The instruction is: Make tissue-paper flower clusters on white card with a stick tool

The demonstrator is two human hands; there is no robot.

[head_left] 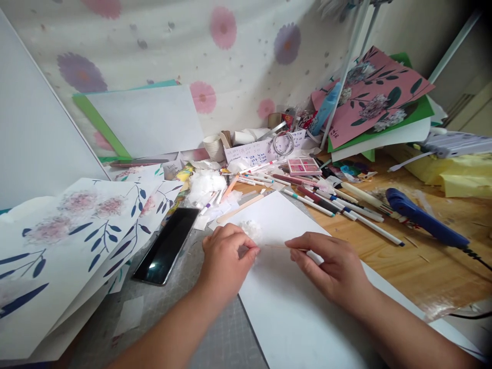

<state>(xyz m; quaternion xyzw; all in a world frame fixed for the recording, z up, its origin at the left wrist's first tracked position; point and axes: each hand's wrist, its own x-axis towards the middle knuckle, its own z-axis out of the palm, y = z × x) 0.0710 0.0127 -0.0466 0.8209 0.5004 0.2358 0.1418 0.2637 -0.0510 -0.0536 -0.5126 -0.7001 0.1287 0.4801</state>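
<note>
A white sheet of paper (303,307) lies at a slant under both hands. My left hand (226,256) is closed in a pinch over its left edge, thumb against forefinger. What it pinches, if anything, is too small to tell. Just behind those fingers a tuft of white cotton (250,229) rests on the paper. My right hand (330,266) is closed on a thin wooden toothpick (275,246), its tip pointing left toward the left fingertips.
A black phone (167,248) lies left, beside painted flower sheets (96,236). Behind are a cotton pile (207,184), paper cups (213,147), a pink palette (303,166) and several marker pens (311,202). A blue glue gun (425,215) with a cord lies right.
</note>
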